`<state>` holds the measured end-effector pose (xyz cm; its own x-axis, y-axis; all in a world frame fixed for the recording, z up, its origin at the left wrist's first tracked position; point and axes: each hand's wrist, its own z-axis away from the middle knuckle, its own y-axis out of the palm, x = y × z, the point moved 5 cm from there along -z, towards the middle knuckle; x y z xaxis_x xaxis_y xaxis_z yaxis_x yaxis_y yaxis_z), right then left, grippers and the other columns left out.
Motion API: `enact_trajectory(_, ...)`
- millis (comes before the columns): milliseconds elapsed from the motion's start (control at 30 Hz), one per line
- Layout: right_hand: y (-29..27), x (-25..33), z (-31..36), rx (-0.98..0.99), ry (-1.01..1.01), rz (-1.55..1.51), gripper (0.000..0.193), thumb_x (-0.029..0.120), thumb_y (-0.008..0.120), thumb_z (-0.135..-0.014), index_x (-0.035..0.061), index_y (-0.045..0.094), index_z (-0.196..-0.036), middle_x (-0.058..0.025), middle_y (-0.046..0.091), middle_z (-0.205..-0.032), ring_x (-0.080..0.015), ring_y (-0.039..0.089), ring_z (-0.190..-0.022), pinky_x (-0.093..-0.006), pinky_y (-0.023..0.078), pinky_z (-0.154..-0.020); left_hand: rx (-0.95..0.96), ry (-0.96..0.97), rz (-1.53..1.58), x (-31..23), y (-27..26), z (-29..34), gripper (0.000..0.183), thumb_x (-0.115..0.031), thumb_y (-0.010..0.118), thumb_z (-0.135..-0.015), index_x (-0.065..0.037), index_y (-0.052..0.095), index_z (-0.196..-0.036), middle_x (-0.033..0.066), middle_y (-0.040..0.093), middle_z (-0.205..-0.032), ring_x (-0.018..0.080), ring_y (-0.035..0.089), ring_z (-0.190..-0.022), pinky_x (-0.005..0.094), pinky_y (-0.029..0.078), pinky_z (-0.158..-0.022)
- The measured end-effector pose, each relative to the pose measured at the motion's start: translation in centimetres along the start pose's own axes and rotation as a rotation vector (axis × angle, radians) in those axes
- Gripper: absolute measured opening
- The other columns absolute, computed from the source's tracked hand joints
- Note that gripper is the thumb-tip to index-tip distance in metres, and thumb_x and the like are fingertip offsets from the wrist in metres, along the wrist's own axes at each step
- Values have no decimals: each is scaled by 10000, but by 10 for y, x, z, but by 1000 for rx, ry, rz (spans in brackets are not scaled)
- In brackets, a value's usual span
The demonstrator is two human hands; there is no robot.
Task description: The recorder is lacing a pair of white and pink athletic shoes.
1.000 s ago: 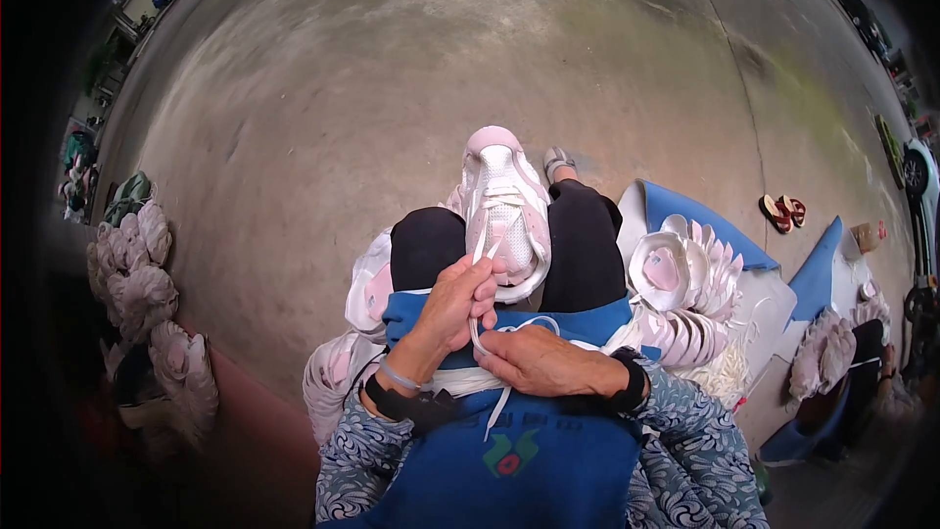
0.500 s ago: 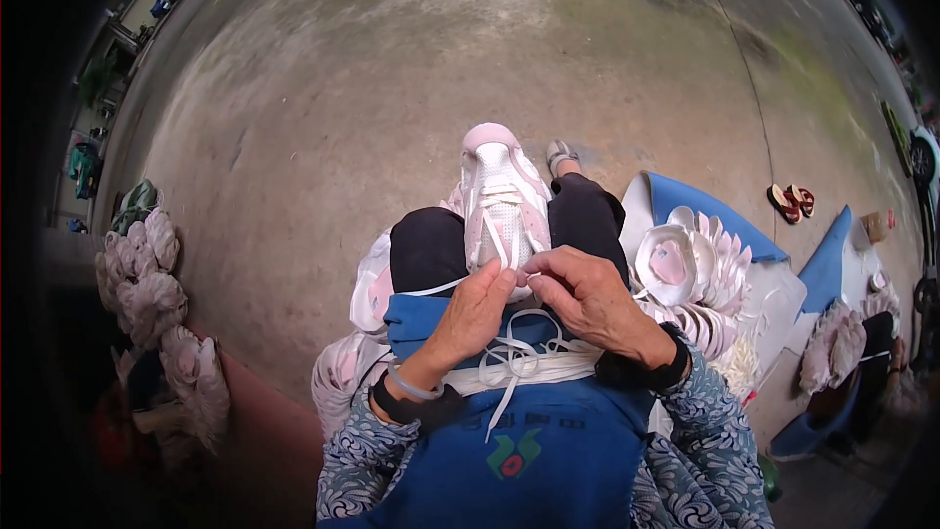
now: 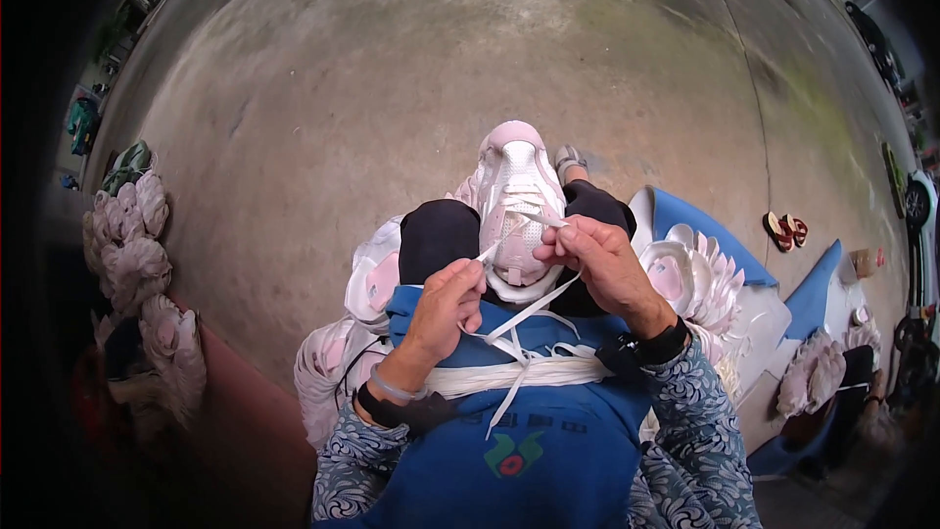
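Observation:
A pink and white sneaker upper (image 3: 519,176) sits between my knees, toe pointing away from me. White laces run through its eyelets toward both hands. My left hand (image 3: 446,306) is closed on one lace end, left of the shoe's opening. On the right, my right hand (image 3: 599,264) pinches the other lace, whose loose length (image 3: 540,306) trails down across my lap. A bundle of white laces (image 3: 548,372) lies over my blue apron (image 3: 568,441). The shoe's tongue shows between the two hands.
Stacked pink and white shoe uppers lie beside my left leg (image 3: 377,279) and right leg (image 3: 676,269). More piles stand at far left (image 3: 137,274) and far right (image 3: 813,372), near a person. Blue sheeting (image 3: 710,235) and red-brown sandals (image 3: 783,232) are on the floor.
My hands were close together over the shoe's opening; now they are apart, drawing the laces outward to each side. The right hand has moved farther up and right.

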<state>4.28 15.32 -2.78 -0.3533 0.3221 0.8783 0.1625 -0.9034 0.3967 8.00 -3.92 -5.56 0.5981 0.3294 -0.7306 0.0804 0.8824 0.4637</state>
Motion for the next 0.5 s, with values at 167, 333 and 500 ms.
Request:
enact_trajectory(167, -46, 14, 12, -259, 196, -32, 305, 302, 469, -989, 27, 561, -893, 43, 404, -576, -33, 334, -406, -180, 293, -357, 45, 122, 664, -39, -61, 15, 300, -279, 383, -1021, -96, 484, -806, -38, 307, -583, 65, 275, -441, 204, 305, -379)
enact_trajectory(333, -89, 12, 18, -427, 123, -62, 217, 244, 517, -970, 41, 570, -915, 61, 360, -567, -16, 277, -403, -174, 239, -348, 17, 640, 758, -82, -172, 46, 237, -235, 470, -985, -44, 607, -953, 35, 515, -746, 156, 499, -728, 303, 461, -751)
enact_trajectory(500, -118, 19, 20, -482, 2, 88, 144, 205, 582, -928, 61, 591, -920, 85, 378, -554, -13, 309, -417, -179, 221, -359, -488, 781, 790, -101, -247, 101, 231, -262, 529, -952, -117, 638, -1095, 83, 617, -1105, 258, 542, -1074, 461, 357, -1018)
